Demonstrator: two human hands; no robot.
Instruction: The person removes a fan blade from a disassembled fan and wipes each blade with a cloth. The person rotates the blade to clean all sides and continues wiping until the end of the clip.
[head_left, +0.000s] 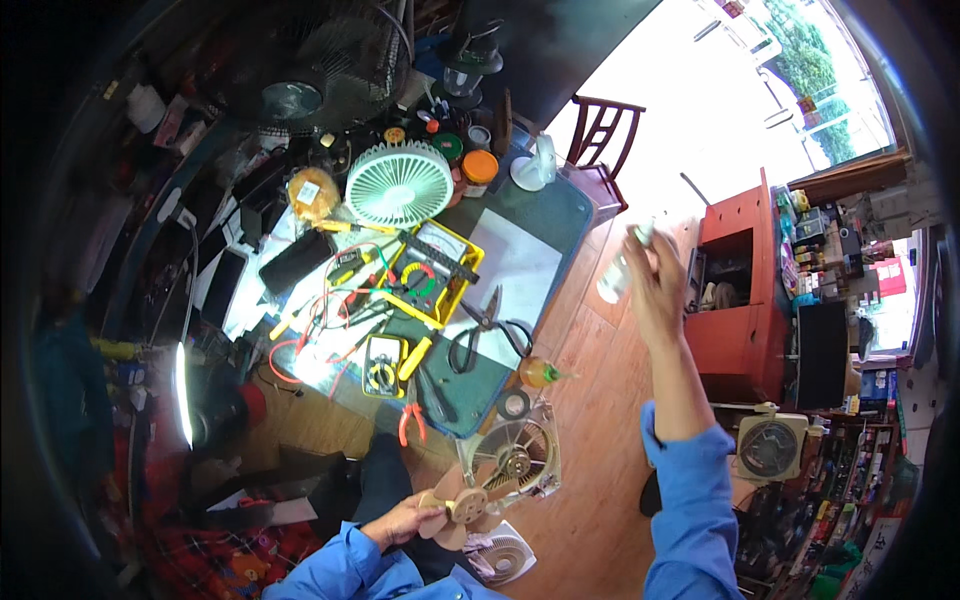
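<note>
A tan fan blade [462,505] is pinched at one vane by the fingers of the left hand [402,522] just past the near edge of the workbench [540,215], in front of a small fan frame [515,457], while a white spray can [618,272] is gripped in the closed fingers of the raised right hand [655,285] beyond the bench's right edge.

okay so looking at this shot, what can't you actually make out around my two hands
Head view:
- The pale thing in the right hand: motion-blurred against the bright floor, so its kind is unclear.
- Left hand on the fan blade: the blade hides the fingertips, so the grip is unclear.
- Fan frame behind the blade: its lower part is covered.
- Both arms: cut off by the lower edge.
- Small tools on the bench: too small to name.
</note>
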